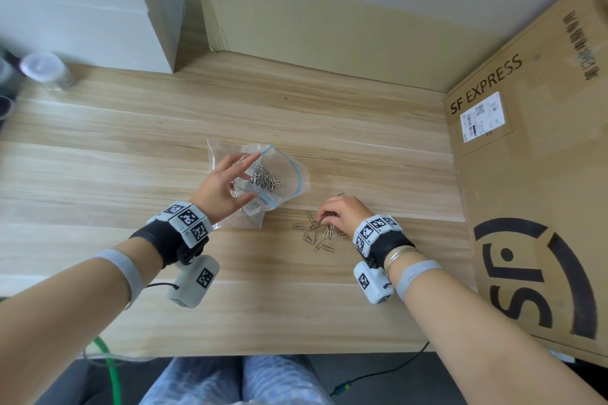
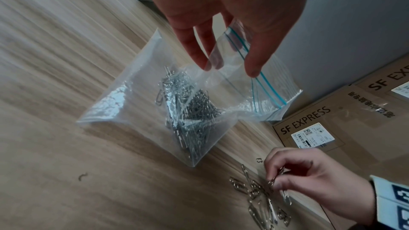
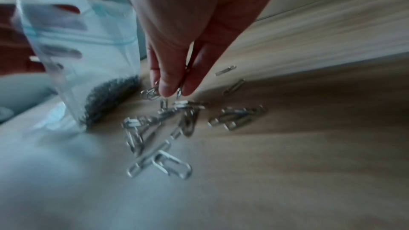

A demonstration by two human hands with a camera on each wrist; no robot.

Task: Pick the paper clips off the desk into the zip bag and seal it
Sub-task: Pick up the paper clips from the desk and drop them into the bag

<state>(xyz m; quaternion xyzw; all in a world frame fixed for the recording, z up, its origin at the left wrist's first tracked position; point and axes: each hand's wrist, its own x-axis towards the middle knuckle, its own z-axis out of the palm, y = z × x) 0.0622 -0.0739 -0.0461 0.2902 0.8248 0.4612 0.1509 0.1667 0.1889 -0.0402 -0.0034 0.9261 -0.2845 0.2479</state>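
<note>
A clear zip bag [image 1: 289,174] with a blue seal strip stands on the wooden desk [image 1: 131,148], and a heap of silver paper clips [image 1: 263,178] lies inside it. My left hand [image 1: 251,176] pinches the bag's rim between thumb and fingers and holds the mouth open [image 2: 230,68]. To the right of the bag, several loose paper clips [image 1: 316,237] are scattered on the desk. My right hand [image 1: 324,217] is down on this pile, its fingertips pinching a few clips [image 3: 177,90]. The bag [image 3: 88,59] stands just to the left of that hand.
A large SF Express cardboard box [image 1: 526,174] walls off the desk's right side. A white box [image 1: 98,10] and a cardboard sheet [image 1: 329,26] stand at the back. Small bottles [image 1: 46,69] sit at the far left. A green cable [image 1: 112,368] hangs below the front edge.
</note>
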